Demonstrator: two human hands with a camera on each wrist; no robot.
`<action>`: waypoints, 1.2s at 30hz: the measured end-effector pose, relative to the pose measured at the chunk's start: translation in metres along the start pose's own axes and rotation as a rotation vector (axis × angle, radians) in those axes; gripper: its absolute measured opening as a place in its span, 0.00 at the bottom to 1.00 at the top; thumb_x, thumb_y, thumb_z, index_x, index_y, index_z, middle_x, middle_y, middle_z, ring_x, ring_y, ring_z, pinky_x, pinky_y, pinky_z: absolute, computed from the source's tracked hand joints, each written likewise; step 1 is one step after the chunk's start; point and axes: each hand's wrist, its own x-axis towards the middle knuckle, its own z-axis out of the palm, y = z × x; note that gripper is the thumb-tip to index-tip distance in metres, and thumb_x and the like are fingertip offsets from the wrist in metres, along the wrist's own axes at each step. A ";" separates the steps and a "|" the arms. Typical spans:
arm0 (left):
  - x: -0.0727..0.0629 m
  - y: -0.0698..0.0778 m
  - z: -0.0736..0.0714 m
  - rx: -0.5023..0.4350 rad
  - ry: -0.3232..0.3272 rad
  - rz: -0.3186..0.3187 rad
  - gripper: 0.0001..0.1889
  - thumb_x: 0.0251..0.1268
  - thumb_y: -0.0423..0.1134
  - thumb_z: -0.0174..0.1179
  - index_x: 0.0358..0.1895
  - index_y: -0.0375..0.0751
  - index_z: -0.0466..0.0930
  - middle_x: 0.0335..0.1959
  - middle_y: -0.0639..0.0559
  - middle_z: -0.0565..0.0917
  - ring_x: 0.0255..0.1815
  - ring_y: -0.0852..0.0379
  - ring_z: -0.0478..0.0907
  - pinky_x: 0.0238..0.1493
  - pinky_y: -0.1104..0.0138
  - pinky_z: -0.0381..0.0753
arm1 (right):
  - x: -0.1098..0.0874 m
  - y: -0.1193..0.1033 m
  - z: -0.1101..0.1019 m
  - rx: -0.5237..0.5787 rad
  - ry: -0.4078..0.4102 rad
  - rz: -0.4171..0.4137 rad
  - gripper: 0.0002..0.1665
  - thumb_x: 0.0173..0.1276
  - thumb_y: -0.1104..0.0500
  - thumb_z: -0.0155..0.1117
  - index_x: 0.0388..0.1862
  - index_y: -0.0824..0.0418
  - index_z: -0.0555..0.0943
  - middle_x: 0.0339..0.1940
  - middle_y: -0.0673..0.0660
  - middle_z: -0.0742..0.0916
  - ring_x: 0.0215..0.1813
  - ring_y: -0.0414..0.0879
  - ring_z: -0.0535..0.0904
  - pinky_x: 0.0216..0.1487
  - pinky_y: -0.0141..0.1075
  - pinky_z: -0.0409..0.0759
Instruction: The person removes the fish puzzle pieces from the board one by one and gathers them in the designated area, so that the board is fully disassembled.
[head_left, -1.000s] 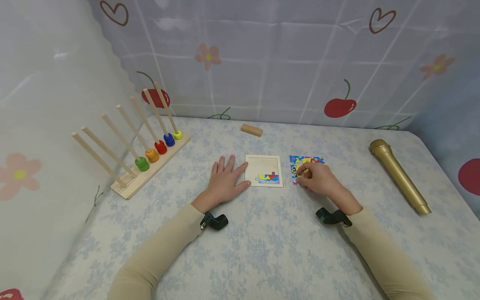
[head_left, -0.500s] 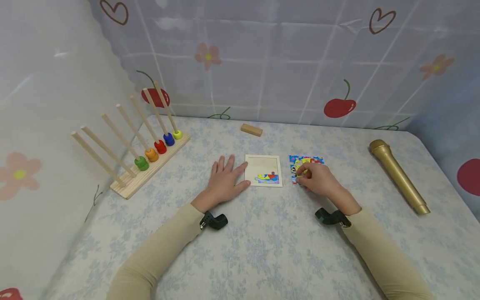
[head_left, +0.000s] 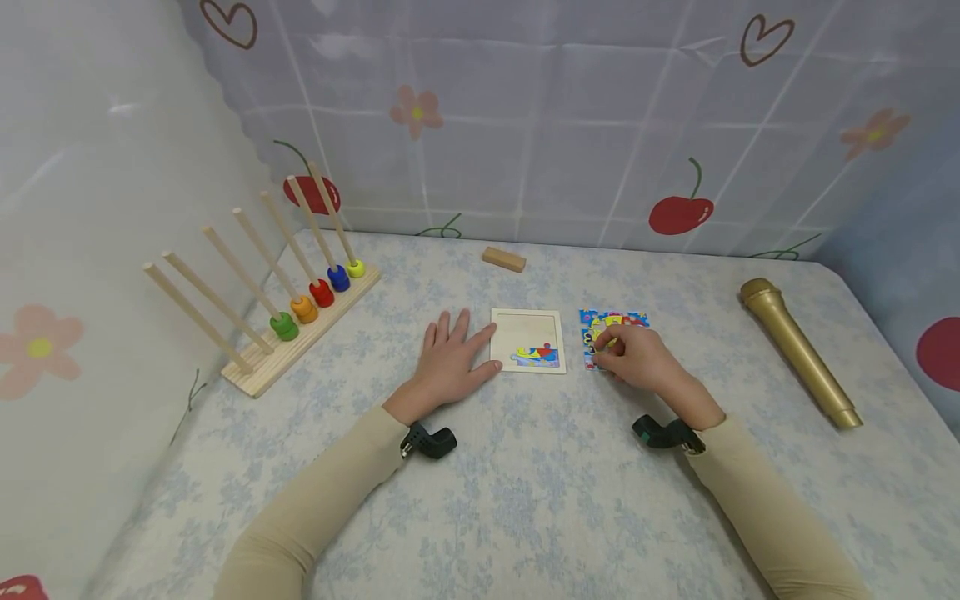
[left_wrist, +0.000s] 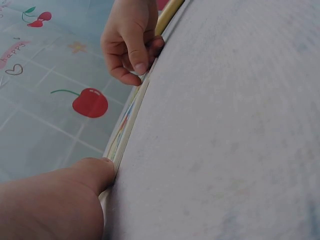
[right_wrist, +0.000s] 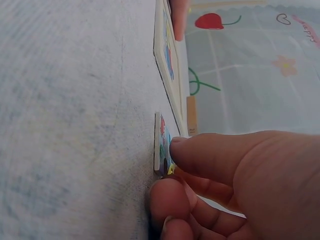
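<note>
My left hand [head_left: 450, 362] lies flat with fingers spread, thumb and index fingertip at the left edge of a square wooden puzzle frame [head_left: 513, 332]. Joined colourful pieces [head_left: 542, 358] fill the frame's lower right part. To the right of it lies a patch of bright jigsaw pieces [head_left: 613, 318], partly hidden under my right hand [head_left: 639, 358]. That hand's thumb and index finger pinch at a puzzle piece [right_wrist: 162, 145] on the patch's near left corner. In the right wrist view the piece shows red and blue, close to the tabletop.
A wooden peg stand [head_left: 300, 332] with coloured rings stands at the left. Behind the frame lies a small wooden block [head_left: 504, 259]. A gold microphone [head_left: 798, 354] lies at the right. The patterned cloth [head_left: 525, 125] rises behind the table.
</note>
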 end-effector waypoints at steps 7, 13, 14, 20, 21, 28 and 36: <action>-0.001 0.001 -0.001 -0.002 0.006 0.000 0.35 0.75 0.59 0.53 0.80 0.54 0.61 0.84 0.34 0.49 0.84 0.28 0.36 0.80 0.36 0.40 | -0.001 0.000 -0.003 0.006 0.002 -0.040 0.12 0.68 0.59 0.69 0.44 0.67 0.83 0.21 0.54 0.82 0.20 0.42 0.77 0.27 0.35 0.74; -0.001 0.002 -0.002 -0.001 0.002 -0.002 0.35 0.75 0.59 0.53 0.80 0.54 0.61 0.84 0.34 0.49 0.84 0.28 0.36 0.80 0.36 0.40 | 0.000 -0.003 -0.011 0.000 -0.022 -0.075 0.11 0.70 0.58 0.67 0.43 0.65 0.82 0.22 0.54 0.84 0.20 0.42 0.77 0.28 0.35 0.74; -0.001 0.002 -0.002 0.000 0.002 -0.003 0.34 0.75 0.59 0.53 0.80 0.54 0.61 0.84 0.34 0.49 0.84 0.28 0.36 0.80 0.36 0.40 | 0.001 -0.006 -0.013 -0.001 -0.023 -0.082 0.11 0.71 0.57 0.67 0.43 0.65 0.82 0.23 0.54 0.84 0.21 0.42 0.77 0.27 0.35 0.74; 0.000 0.002 -0.002 0.002 -0.006 -0.011 0.35 0.75 0.60 0.52 0.81 0.55 0.60 0.84 0.35 0.48 0.85 0.29 0.35 0.80 0.36 0.40 | 0.014 -0.031 -0.022 -0.003 -0.008 -0.129 0.13 0.71 0.57 0.66 0.47 0.65 0.82 0.28 0.57 0.85 0.25 0.45 0.76 0.29 0.37 0.75; 0.000 0.002 -0.002 0.000 -0.007 -0.011 0.35 0.75 0.60 0.52 0.81 0.55 0.60 0.84 0.35 0.48 0.85 0.29 0.35 0.80 0.36 0.40 | 0.017 -0.036 -0.022 -0.006 -0.004 -0.132 0.13 0.71 0.57 0.66 0.48 0.64 0.82 0.28 0.57 0.85 0.25 0.45 0.76 0.29 0.37 0.75; 0.002 0.002 -0.001 0.006 -0.010 -0.019 0.34 0.76 0.60 0.51 0.81 0.55 0.60 0.84 0.36 0.48 0.85 0.29 0.35 0.80 0.37 0.39 | 0.034 -0.061 -0.011 -0.005 -0.027 -0.177 0.14 0.71 0.56 0.67 0.49 0.63 0.83 0.34 0.59 0.85 0.29 0.47 0.77 0.31 0.36 0.76; 0.002 0.001 -0.001 0.010 -0.020 -0.020 0.35 0.76 0.61 0.51 0.81 0.56 0.60 0.84 0.35 0.48 0.85 0.29 0.35 0.80 0.37 0.39 | 0.043 -0.074 0.010 -0.023 -0.143 -0.243 0.19 0.68 0.58 0.71 0.55 0.64 0.83 0.42 0.61 0.88 0.36 0.49 0.81 0.39 0.37 0.81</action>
